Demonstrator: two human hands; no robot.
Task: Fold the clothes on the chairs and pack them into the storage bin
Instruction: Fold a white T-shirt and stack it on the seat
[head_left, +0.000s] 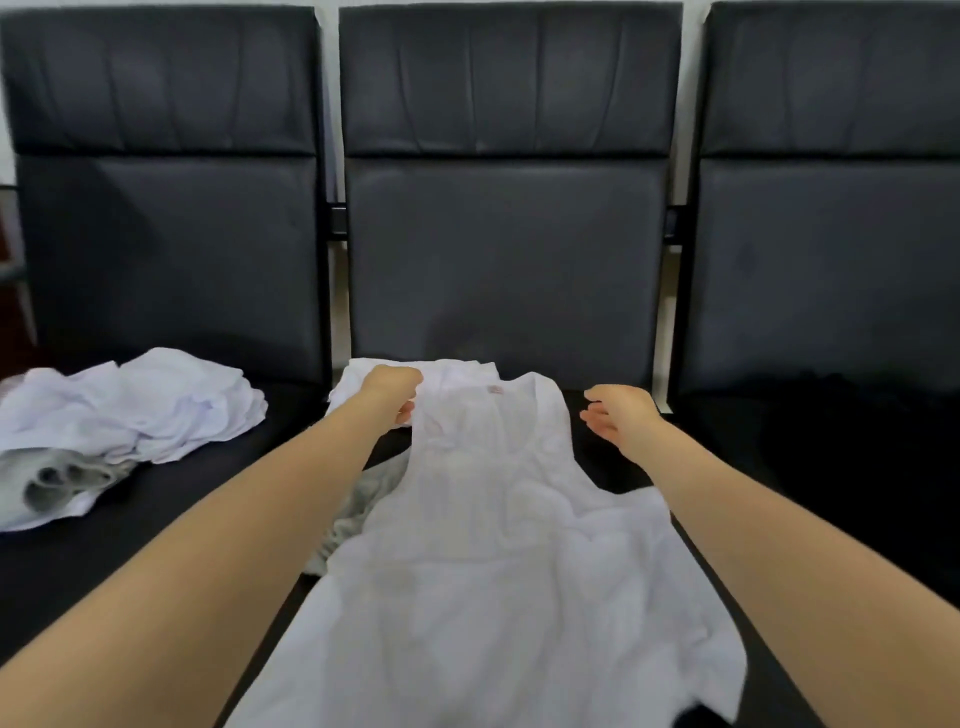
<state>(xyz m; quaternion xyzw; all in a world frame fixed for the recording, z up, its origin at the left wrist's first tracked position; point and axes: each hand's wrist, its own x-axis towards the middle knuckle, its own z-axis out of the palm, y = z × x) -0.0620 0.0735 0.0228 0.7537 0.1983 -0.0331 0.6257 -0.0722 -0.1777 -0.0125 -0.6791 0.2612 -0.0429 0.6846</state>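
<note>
Trouble could come if the left hand (392, 387), pinching the white top's (498, 530) 11 o'clock strap, tugs it crooked while the right hand (621, 415), fingers spread, holds nothing.

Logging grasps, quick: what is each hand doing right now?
Left hand: grips the white vest at its shoulder strap.
Right hand: open, holding nothing.

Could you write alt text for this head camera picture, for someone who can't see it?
A person's left hand grips the shoulder strap of a white tank top spread on the middle black chair, while the open right hand hovers beside the other strap. A pile of white clothes lies on the chair to the left.
</note>
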